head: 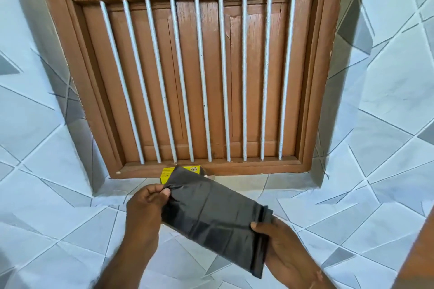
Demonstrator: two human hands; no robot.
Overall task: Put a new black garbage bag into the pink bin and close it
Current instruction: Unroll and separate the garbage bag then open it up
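A folded black garbage bag point(211, 213) is held flat in front of me, low in the head view. My left hand point(146, 204) pinches its upper left corner between thumb and fingers. My right hand point(279, 244) grips its lower right end, thumb on top. Behind the bag, a yellow box point(168, 173) sits on the tiled window ledge, partly hidden by the bag. The pink bin is not in view.
A brown wooden window point(199, 77) with white vertical bars fills the wall ahead. Grey and white patterned tiles point(375, 101) cover the wall around it and the ledge below. A brown wooden edge point(420, 253) shows at the lower right.
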